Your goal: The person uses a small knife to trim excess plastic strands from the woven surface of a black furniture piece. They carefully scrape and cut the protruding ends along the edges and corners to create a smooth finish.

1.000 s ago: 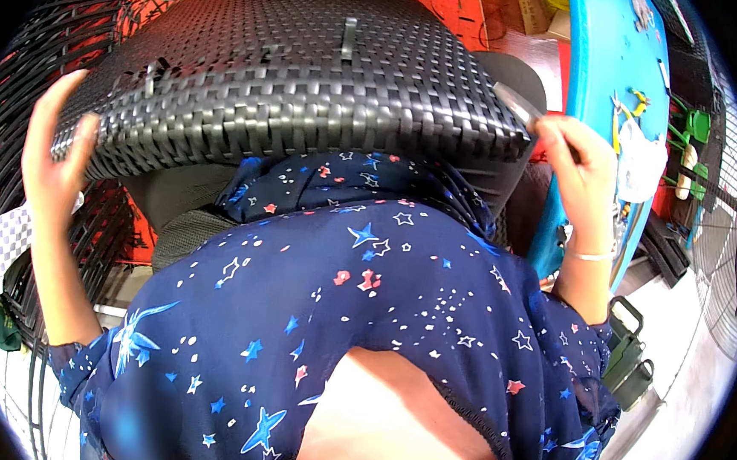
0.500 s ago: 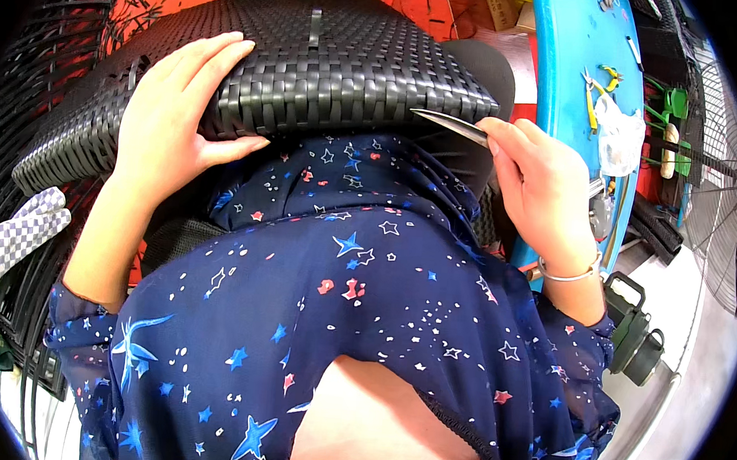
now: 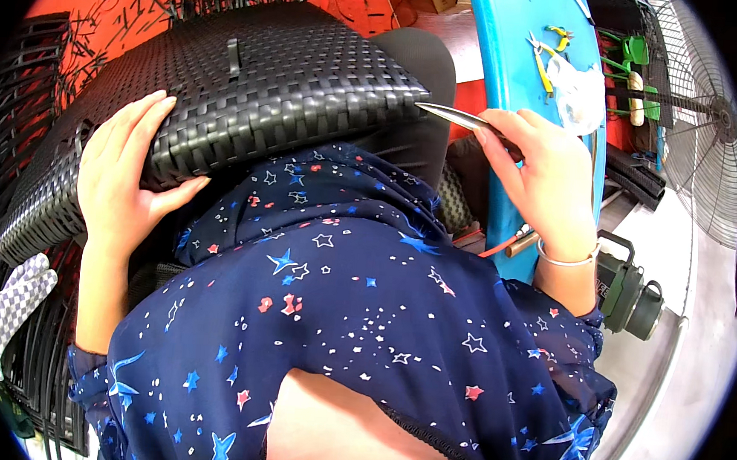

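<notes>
A black woven panel (image 3: 268,78), made of flat plastic-like strips, lies across my lap with its thick edge toward me. My left hand (image 3: 125,166) clasps that edge near its left part, with the fingers over the top and the thumb apart along the lower side. In my right hand (image 3: 548,170) is a slim pointed metal tool (image 3: 453,114) with a dark handle, partly hidden by my fingers. Its tip points left, right beside the panel's right corner; whether it touches the weave I cannot tell. A short loose strip (image 3: 234,56) stands up from the panel's top.
To the right is a blue table (image 3: 496,59) with yellow-handled pliers (image 3: 540,67) and a clear plastic bag (image 3: 579,95). A large fan (image 3: 718,122) and a dark green flask-like container (image 3: 629,287) stand further right. A checkered glove (image 3: 13,303) lies at left; black strips litter the red floor.
The view has shifted, and the panel now sits more to the left and tilted. The tool has moved from the panel's front edge to just off its right corner. My left hand keeps its hold.
</notes>
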`<action>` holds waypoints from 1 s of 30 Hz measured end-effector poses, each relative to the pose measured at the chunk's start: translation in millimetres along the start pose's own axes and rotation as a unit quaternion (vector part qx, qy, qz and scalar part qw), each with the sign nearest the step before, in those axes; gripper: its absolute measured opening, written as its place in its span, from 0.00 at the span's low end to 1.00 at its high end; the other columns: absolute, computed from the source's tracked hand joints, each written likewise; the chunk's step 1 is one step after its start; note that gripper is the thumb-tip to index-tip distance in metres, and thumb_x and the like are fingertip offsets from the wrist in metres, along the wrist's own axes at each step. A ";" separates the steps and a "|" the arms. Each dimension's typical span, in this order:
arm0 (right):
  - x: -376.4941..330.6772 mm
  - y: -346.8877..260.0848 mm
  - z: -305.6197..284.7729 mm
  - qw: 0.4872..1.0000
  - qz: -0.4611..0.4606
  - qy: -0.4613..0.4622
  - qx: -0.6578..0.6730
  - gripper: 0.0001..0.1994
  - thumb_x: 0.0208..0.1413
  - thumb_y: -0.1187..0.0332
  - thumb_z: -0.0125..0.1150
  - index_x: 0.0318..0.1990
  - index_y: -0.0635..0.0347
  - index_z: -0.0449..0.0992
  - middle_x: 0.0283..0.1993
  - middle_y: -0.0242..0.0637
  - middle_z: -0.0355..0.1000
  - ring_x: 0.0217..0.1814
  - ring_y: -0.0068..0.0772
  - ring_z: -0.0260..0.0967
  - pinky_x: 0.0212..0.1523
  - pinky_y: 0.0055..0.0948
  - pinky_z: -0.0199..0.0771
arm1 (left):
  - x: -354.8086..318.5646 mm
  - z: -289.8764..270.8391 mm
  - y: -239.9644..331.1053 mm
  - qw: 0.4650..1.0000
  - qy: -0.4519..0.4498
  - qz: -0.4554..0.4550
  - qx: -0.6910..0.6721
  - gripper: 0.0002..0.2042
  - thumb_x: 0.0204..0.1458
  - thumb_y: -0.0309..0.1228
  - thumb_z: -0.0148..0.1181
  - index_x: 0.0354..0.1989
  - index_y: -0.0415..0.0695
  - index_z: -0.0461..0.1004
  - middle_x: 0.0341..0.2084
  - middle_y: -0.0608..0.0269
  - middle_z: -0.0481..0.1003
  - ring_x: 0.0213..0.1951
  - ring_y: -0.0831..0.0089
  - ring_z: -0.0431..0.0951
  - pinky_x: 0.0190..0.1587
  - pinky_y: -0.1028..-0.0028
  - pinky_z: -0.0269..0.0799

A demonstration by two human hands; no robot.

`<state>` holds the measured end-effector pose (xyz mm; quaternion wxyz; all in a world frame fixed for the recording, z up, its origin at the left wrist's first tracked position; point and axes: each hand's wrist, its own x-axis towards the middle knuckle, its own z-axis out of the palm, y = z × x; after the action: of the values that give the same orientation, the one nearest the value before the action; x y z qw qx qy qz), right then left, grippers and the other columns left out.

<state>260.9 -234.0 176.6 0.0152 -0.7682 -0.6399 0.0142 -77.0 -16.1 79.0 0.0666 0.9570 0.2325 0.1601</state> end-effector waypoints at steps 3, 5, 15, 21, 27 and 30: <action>-2.7 4.0 2.9 1.000 0.028 -0.009 -0.003 0.08 0.56 0.61 0.68 0.38 0.52 0.81 0.27 0.37 0.72 0.28 0.44 0.73 0.29 0.39 0.71 | 0.3 -1.4 -3.6 1.000 -0.006 -0.002 0.002 0.37 0.34 0.44 0.76 0.58 0.44 0.75 0.57 0.59 0.76 0.58 0.57 0.76 0.61 0.60 0.69; -2.1 4.6 8.2 0.999 0.036 -0.006 0.006 0.08 0.56 0.59 0.68 0.36 0.52 0.81 0.26 0.37 0.71 0.28 0.44 0.73 0.30 0.40 0.71 | 0.1 -0.8 -5.3 1.000 -0.009 -0.004 0.002 0.37 0.34 0.43 0.76 0.58 0.44 0.75 0.57 0.59 0.76 0.58 0.58 0.76 0.61 0.60 0.69; 6.5 7.7 28.9 0.996 0.015 0.008 0.085 0.08 0.57 0.59 0.67 0.37 0.52 0.81 0.27 0.37 0.72 0.28 0.44 0.74 0.29 0.38 0.71 | -1.5 -11.6 -5.8 0.999 -0.039 -0.029 -0.020 0.38 0.34 0.42 0.77 0.58 0.43 0.74 0.58 0.57 0.75 0.59 0.54 0.74 0.63 0.59 0.67; 10.7 10.0 41.0 0.991 0.002 0.010 0.133 0.08 0.56 0.63 0.69 0.36 0.57 0.80 0.29 0.38 0.74 0.26 0.40 0.73 0.28 0.34 0.71 | 19.4 -13.9 24.3 0.996 -0.086 -0.030 -0.022 0.39 0.37 0.41 0.77 0.62 0.43 0.71 0.62 0.55 0.71 0.62 0.53 0.71 0.66 0.58 0.65; 16.1 -2.2 60.8 0.987 0.004 0.037 0.159 0.12 0.57 0.58 0.68 0.31 0.56 0.76 0.28 0.36 0.74 0.27 0.44 0.73 0.28 0.38 0.71 | 42.2 1.7 32.1 0.995 -0.086 0.021 -0.039 0.38 0.39 0.43 0.76 0.61 0.43 0.70 0.60 0.54 0.72 0.60 0.54 0.72 0.64 0.59 0.67; 23.4 -7.9 67.4 0.986 -0.018 0.048 0.161 0.13 0.56 0.57 0.68 0.31 0.56 0.76 0.28 0.36 0.73 0.27 0.44 0.73 0.29 0.38 0.71 | 49.5 7.9 44.5 0.995 -0.084 0.026 -0.056 0.38 0.39 0.42 0.76 0.62 0.42 0.70 0.60 0.54 0.72 0.61 0.54 0.72 0.64 0.59 0.67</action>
<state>254.6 -209.2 109.6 0.1693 -0.7441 -0.6413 0.0796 -13.8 -32.8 94.2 0.1355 0.9675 0.1917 0.0934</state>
